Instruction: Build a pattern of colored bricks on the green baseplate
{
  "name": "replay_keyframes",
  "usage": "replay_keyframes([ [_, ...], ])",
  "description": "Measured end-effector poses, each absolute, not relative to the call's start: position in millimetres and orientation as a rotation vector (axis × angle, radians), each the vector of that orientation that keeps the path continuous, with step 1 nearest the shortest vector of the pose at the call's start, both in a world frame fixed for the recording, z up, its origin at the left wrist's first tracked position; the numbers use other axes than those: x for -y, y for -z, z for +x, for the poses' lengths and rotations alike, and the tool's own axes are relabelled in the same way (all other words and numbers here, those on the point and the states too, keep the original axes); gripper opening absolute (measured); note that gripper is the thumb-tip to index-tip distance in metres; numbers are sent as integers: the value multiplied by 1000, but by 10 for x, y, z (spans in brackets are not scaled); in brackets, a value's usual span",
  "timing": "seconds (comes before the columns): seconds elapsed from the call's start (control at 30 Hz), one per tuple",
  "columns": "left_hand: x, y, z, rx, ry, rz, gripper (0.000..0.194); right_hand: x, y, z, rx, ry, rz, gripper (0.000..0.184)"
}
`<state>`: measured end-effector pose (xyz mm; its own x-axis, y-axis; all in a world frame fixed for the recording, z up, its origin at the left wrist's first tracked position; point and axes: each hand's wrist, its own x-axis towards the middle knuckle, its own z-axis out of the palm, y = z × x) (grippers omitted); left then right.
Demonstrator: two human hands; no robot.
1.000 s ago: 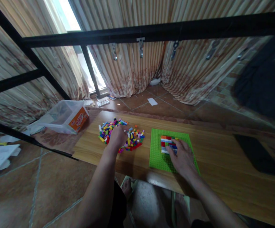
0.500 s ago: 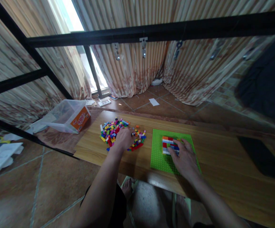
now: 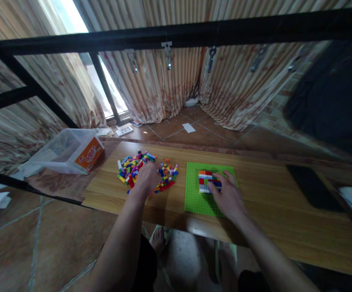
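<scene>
My left hand (image 3: 148,177) is over a loose pile of small coloured toy bricks (image 3: 131,167) on the wooden table. Its fingers curl down into the pile, and whatever is between the tips is hidden. My right hand (image 3: 229,196) rests at a small block of joined bricks (image 3: 205,181) in rows of red, white, orange and blue. Thumb and fingers lie spread at the block's right side, covering part of it. Under the block is a green studded baseplate (image 3: 192,202).
A clear plastic bin (image 3: 69,152) with an orange label stands beyond the table's left end. On the right of the table (image 3: 263,202) lies a flat black object (image 3: 314,188). A black metal bar (image 3: 188,36) with hanging clips crosses in front of curtains (image 3: 178,87).
The view has swung a little to the right, so everything sits further left. My left hand stays over the pile, and my right hand keeps its place at the brick block.
</scene>
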<state>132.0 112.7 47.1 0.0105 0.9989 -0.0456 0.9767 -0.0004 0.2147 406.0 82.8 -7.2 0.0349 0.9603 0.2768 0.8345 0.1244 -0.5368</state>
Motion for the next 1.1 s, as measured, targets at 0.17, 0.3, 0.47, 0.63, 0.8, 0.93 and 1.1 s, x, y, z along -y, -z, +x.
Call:
replay_keyframes([
  [0.17, -1114, -506, 1356, -2069, -134, 2134, 34, -934, -50, 4251, 1684, -321, -1688, 44],
  [0.3, -1117, -522, 1367, -2097, -74, 2134, 32, -977, -148, 4418, 1555, -346, -1690, 45],
  [0.47, -1130, -516, 1382, -2133, -36, 2157, 35, -970, -189, 4520, 1524, -327, -1681, 45],
  [0.63, -1147, -477, 1350, -2103, -51, 2146, 34, -942, -172, 4496, 1553, -334, -1670, 43],
  [0.8, -1146, -450, 1279, -2127, -111, 2142, 44, -937, -150, 4470, 1610, -308, -1655, 40],
  [0.93, -1129, -497, 1235, -2089, -238, 2113, 46, -944, -139, 4479, 1636, -298, -1671, 38],
  [1.1, -1130, -543, 1032, -2228, -523, 1861, 40, -948, -128, 4486, 1670, -309, -1694, 40],
])
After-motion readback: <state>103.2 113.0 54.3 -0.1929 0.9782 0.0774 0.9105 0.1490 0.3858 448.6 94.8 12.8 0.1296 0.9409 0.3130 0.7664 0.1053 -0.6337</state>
